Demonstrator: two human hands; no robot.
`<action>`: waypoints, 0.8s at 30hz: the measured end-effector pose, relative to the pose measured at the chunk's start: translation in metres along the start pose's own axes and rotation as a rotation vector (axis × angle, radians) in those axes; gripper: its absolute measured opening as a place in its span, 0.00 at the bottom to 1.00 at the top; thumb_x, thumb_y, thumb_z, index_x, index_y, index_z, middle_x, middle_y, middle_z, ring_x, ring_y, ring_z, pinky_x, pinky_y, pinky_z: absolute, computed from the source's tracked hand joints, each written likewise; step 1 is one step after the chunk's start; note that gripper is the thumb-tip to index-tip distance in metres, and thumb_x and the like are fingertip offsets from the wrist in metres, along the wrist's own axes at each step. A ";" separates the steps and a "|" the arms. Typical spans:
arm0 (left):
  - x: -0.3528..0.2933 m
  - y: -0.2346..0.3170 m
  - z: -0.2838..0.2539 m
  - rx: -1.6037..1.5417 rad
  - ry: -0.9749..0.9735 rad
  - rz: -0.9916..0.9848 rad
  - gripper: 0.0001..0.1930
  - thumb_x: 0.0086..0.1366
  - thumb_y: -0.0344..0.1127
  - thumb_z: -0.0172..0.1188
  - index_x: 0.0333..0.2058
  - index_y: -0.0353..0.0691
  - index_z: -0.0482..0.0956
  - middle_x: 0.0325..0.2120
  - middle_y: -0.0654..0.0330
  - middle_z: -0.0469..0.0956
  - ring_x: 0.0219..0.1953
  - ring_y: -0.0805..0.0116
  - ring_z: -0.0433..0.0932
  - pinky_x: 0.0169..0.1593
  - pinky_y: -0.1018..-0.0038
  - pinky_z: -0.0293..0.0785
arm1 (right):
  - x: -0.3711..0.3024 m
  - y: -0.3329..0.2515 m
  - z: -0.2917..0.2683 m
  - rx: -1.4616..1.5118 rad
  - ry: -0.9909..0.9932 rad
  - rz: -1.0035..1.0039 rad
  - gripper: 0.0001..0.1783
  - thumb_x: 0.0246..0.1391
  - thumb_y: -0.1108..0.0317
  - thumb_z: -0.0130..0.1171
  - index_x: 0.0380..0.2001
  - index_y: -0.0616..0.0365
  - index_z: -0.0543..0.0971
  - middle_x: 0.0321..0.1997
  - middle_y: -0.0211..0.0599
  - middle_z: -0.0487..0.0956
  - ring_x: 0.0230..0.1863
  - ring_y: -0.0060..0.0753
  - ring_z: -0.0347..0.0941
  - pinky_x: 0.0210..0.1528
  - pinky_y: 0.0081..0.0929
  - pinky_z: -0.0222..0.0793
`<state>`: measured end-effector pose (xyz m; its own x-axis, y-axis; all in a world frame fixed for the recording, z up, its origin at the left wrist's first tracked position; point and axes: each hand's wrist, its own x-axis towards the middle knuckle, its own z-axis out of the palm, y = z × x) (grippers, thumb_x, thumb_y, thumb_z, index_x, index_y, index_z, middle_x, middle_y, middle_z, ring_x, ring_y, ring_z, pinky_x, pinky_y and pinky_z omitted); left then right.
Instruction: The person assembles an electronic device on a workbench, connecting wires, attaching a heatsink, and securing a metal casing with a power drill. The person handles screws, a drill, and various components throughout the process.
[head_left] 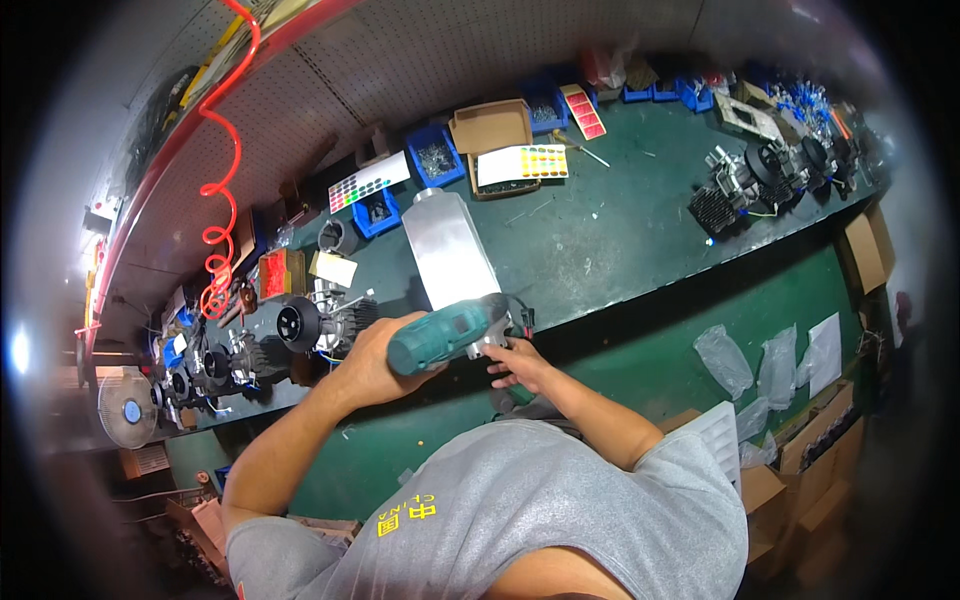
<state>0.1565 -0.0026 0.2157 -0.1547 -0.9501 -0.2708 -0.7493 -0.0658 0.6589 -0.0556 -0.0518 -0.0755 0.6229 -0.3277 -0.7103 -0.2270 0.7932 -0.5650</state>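
Observation:
My left hand [378,362] is wrapped round a green power drill [440,338] held at the bench's near edge. Its front end points right, over a small silver metal part [487,346]. At that part, the fingers of my right hand [522,368] are curled against it, with the undersides hidden. A long silver metal housing [448,245] with a round neck lies on the bench just beyond the drill, its near end covered by the tool. Beside the drill's front is a short black cable [523,315].
Engine-like assemblies with black fan wheels stand left [325,320] and far right [750,180] on the green bench [590,245]. Blue bins of screws [435,158], an open cardboard box [490,122] and sticker sheets line the back. A red coiled hose [235,160] hangs left.

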 end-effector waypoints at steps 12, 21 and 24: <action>0.019 -0.063 -0.062 -0.269 0.451 -0.314 0.20 0.64 0.36 0.69 0.53 0.37 0.79 0.42 0.64 0.81 0.43 0.74 0.76 0.50 0.71 0.75 | 0.006 -0.115 -0.062 -0.108 0.183 -0.356 0.08 0.61 0.64 0.63 0.34 0.58 0.81 0.27 0.30 0.82 0.24 0.19 0.75 0.26 0.21 0.70; 0.127 -0.090 -0.093 -0.302 0.406 -0.487 0.14 0.63 0.32 0.69 0.45 0.36 0.81 0.31 0.66 0.79 0.31 0.77 0.76 0.37 0.74 0.75 | 0.149 -0.218 -0.069 -0.168 0.143 -0.412 0.13 0.62 0.67 0.62 0.47 0.63 0.83 0.34 0.31 0.83 0.32 0.20 0.77 0.31 0.21 0.74; 0.155 -0.095 -0.100 -0.346 0.369 -0.464 0.16 0.61 0.30 0.69 0.47 0.36 0.80 0.33 0.66 0.80 0.31 0.78 0.75 0.36 0.76 0.75 | 0.186 -0.230 -0.066 -0.249 0.131 -0.464 0.17 0.61 0.69 0.61 0.51 0.67 0.83 0.36 0.37 0.85 0.32 0.25 0.79 0.34 0.25 0.76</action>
<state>0.2686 -0.1738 0.1816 0.4082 -0.8378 -0.3625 -0.4271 -0.5263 0.7353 0.0625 -0.3288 -0.1055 0.6053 -0.6881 -0.4001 -0.1310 0.4097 -0.9028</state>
